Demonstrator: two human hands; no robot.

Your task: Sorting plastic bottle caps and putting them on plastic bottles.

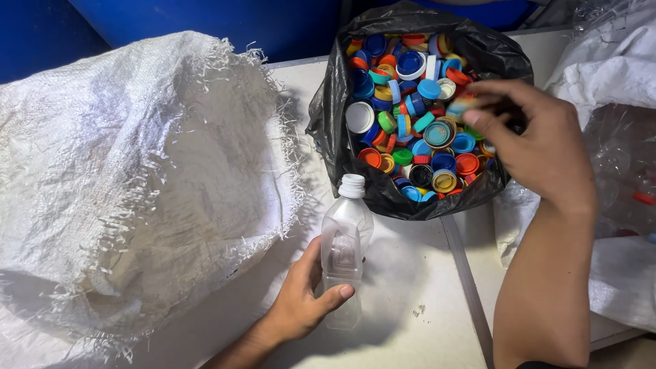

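Head view looks down on a white desk point(424, 328). Biggest thing is a white woven sack point(130, 178), which lies open on the left side with a frayed edge. At the right edge there is a clear plastic bag point(622, 157), crumpled (what is inside is hard to see). Behind the middle stands a black bag point(410, 198), rolled open and full of bottle caps point(410, 116) in blue, orange, green, yellow and white.

A clear bottle point(345, 246) stands upright on the desk, just in front of the black bag, with no cap on its white neck. The left hand point(301, 301) is closed around the lower part of the bottle, thumb in front and fingers behind it. The right hand point(533, 147) is over the right side of the black bag, fingers bent and pinched on a small cap point(459, 106); this part is blurred, so its colour is not sure.
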